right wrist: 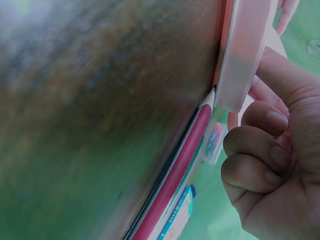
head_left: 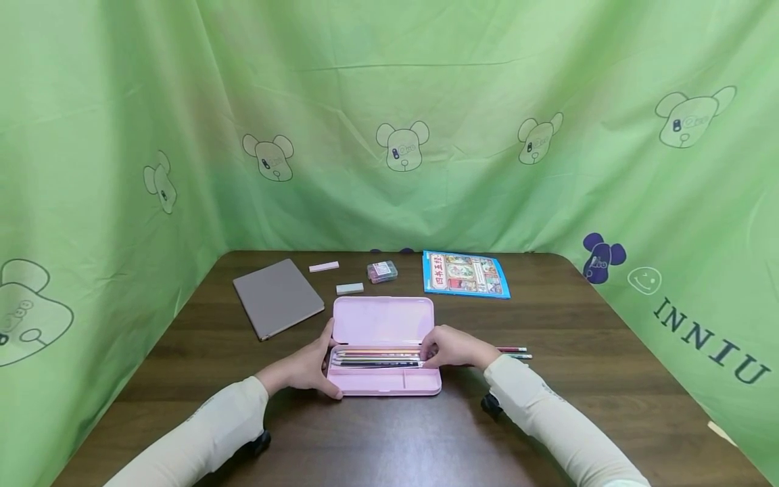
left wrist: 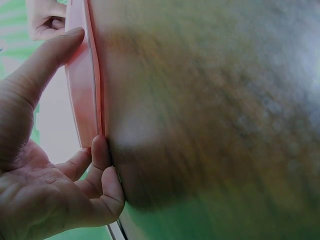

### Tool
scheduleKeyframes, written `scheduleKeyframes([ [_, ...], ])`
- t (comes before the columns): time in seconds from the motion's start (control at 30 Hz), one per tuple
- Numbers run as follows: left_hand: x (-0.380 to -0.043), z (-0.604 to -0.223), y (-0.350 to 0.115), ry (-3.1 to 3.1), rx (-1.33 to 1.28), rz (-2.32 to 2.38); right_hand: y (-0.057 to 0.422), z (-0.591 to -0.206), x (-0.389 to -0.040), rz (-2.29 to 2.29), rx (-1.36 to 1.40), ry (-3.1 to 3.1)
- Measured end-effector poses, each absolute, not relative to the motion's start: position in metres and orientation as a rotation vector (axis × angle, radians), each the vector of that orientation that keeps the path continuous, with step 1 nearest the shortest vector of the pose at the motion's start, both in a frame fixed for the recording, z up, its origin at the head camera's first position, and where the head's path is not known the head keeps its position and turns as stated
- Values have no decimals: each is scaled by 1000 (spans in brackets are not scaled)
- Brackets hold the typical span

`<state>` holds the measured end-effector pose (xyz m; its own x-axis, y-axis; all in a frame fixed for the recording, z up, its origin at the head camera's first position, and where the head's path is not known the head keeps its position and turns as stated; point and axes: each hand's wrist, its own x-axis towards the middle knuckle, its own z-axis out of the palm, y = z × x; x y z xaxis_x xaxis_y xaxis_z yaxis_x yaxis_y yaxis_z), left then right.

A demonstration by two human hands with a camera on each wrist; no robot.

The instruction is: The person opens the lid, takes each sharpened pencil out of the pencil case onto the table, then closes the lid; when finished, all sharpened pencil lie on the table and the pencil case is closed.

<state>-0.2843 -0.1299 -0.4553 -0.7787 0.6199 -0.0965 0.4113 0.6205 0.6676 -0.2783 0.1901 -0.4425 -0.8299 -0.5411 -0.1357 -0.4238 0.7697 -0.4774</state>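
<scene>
A pink pencil case [head_left: 377, 391] lies with its lid [head_left: 383, 319] raised, and several pencils [head_left: 377, 355] fill its long rear compartment. My left hand [head_left: 307, 365] grips the case's left end. In the left wrist view the thumb [left wrist: 70, 40] presses the front wall while the other fingers spread along the end and underside. Over the right end of the compartment, my right hand [head_left: 453, 346] has its thumb and forefinger at the end of a dark pencil [head_left: 380, 364]. In the right wrist view its other fingers [right wrist: 260, 145] are curled and its pinching fingertips are hidden behind the case wall.
Loose pencils [head_left: 514, 350] lie right of the case, partly under the right forearm. Behind it are a grey notebook [head_left: 280, 297], a pale pink strip [head_left: 324, 266], a white block [head_left: 349, 289], a small clear box [head_left: 382, 272] and a blue-edged picture book [head_left: 465, 274]. Green cloth surrounds the table.
</scene>
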Motion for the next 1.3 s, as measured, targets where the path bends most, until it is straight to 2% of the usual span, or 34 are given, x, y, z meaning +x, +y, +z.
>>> scheduleKeyframes([
  [0.47, -285, -457, -130, 2535, 869, 930, 202, -441, -275, -818, -660, 2708],
  [0.67, -284, -456, -130, 2527, 886, 941, 223, -437, -270, -872, -657, 2795],
  [1.3, -284, -456, -129, 2540, 884, 924, 305, -428, -241, -949, -410, 2911],
])
